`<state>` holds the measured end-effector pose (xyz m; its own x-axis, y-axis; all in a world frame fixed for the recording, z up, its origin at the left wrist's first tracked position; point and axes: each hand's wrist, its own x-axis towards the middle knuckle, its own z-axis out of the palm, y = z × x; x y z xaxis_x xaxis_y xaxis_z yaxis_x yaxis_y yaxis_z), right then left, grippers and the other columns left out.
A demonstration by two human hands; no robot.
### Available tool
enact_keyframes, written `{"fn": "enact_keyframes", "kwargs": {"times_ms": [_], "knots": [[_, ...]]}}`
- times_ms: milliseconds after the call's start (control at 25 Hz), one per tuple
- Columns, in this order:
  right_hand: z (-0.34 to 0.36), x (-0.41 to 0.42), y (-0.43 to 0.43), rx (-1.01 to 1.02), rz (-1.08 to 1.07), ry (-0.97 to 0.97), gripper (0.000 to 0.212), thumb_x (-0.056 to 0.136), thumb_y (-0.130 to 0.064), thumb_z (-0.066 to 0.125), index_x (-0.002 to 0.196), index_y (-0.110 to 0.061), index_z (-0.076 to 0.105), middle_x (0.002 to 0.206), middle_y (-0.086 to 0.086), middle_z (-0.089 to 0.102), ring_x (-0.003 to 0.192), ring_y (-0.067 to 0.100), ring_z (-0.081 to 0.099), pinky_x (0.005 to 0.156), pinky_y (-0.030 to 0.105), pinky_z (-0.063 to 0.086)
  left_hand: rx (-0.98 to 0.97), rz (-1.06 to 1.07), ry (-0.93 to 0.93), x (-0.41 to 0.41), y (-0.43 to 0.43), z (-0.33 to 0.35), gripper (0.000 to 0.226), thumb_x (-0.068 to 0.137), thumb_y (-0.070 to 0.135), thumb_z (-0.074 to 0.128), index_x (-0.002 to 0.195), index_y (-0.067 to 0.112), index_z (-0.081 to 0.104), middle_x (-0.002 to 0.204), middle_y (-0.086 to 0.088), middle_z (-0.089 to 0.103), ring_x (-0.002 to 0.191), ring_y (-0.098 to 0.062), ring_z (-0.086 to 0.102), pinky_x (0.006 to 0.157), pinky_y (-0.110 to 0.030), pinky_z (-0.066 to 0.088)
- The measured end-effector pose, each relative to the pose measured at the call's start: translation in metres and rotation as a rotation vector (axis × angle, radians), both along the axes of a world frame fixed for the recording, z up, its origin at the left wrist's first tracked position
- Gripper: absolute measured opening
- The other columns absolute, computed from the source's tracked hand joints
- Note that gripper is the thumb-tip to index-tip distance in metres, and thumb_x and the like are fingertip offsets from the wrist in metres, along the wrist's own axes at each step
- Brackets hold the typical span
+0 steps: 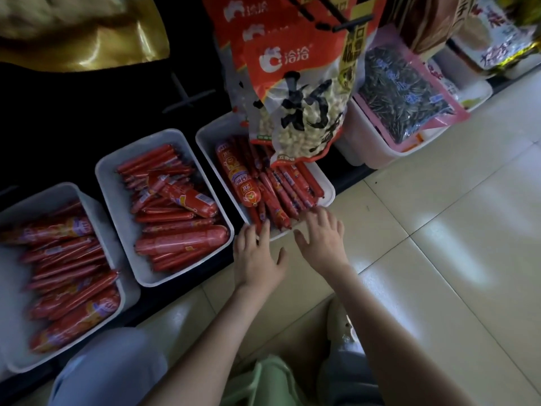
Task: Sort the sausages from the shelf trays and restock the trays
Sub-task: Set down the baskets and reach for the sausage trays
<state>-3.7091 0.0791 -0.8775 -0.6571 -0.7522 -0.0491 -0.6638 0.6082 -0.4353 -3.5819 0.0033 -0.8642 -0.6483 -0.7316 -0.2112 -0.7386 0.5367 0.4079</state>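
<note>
Three white trays of red-wrapped sausages stand in a row on the dark bottom shelf. The right tray (pixel 205 142) holds thin sausages (pixel 288 186) and one thick sausage (pixel 237 174). The middle tray (pixel 117 183) has a mixed heap with a thick sausage (pixel 181 238) in front. The left tray (pixel 96 212) is also full of mixed sausages (pixel 67 259). My left hand (pixel 256 256) reaches the right tray's near left corner with straight fingers on its rim. My right hand (pixel 322 235) lies open, fingertips at the tray's front edge beside the thin sausages.
A hanging red-and-white snack bag (pixel 301 92) droops over the back of the right tray. To the right, a white bin (pixel 369 148) carries a pink bag of dark seeds (pixel 404 92). Pale floor tiles (pixel 439 230) spread to the right. My knees are at the bottom.
</note>
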Motion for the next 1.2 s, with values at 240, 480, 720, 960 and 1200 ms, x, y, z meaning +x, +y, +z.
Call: {"fn": "enact_keyframes", "kwargs": {"times_ms": [240, 480, 720, 960, 1200], "knots": [[-0.007, -0.052, -0.043, -0.221, -0.387, -0.612, 0.107, 0.076, -0.033, 0.077, 0.152, -0.012, 0.005, 0.154, 0.012, 0.012, 0.142, 0.027, 0.011, 0.116, 0.042, 0.017, 0.367, 0.488, 0.318, -0.040, -0.024, 0.006, 0.112, 0.075, 0.043, 0.075, 0.151, 0.013, -0.002, 0.157, -0.010, 0.011, 0.140, -0.029, 0.027, 0.105, -0.036, 0.036], [-0.014, -0.059, -0.048, -0.267, -0.448, -0.687, 0.102, 0.063, -0.036, 0.086, 0.142, -0.013, 0.026, 0.132, 0.003, 0.027, 0.129, 0.021, 0.031, 0.111, 0.040, 0.032, 0.569, 0.660, 0.306, -0.057, -0.036, 0.003, 0.132, 0.064, 0.051, 0.082, 0.151, 0.014, -0.010, 0.157, -0.011, 0.012, 0.138, -0.029, 0.032, 0.100, -0.037, 0.041], [-0.016, -0.030, -0.010, -0.335, -0.617, -0.614, 0.068, 0.055, -0.061, 0.077, 0.096, -0.019, 0.042, 0.105, -0.002, 0.042, 0.103, 0.019, 0.048, 0.089, 0.045, 0.049, 0.550, 0.583, 0.356, -0.025, -0.014, -0.003, 0.124, 0.058, 0.055, 0.083, 0.151, 0.017, 0.009, 0.152, -0.006, 0.028, 0.135, -0.022, 0.037, 0.100, -0.029, 0.038], [-0.007, -0.064, 0.000, -0.167, -0.402, -0.730, 0.061, 0.060, -0.064, 0.075, 0.101, -0.027, 0.049, 0.106, -0.003, 0.059, 0.092, 0.019, 0.063, 0.076, 0.045, 0.056, 0.659, 0.626, 0.439, -0.018, -0.021, -0.007, 0.093, 0.064, 0.055, 0.080, 0.136, 0.018, 0.034, 0.120, 0.005, 0.059, 0.108, -0.015, 0.059, 0.087, -0.032, 0.048], [-0.013, -0.088, -0.030, -0.234, -0.243, -1.121, 0.092, 0.060, -0.039, 0.085, 0.137, -0.036, 0.037, 0.122, -0.006, 0.060, 0.108, 0.014, 0.062, 0.096, 0.044, 0.050, 0.706, 0.645, 0.465, -0.039, -0.045, -0.004, 0.105, 0.069, 0.046, 0.080, 0.148, 0.027, 0.013, 0.107, 0.014, 0.055, 0.098, -0.009, 0.059, 0.081, -0.027, 0.045]]}}
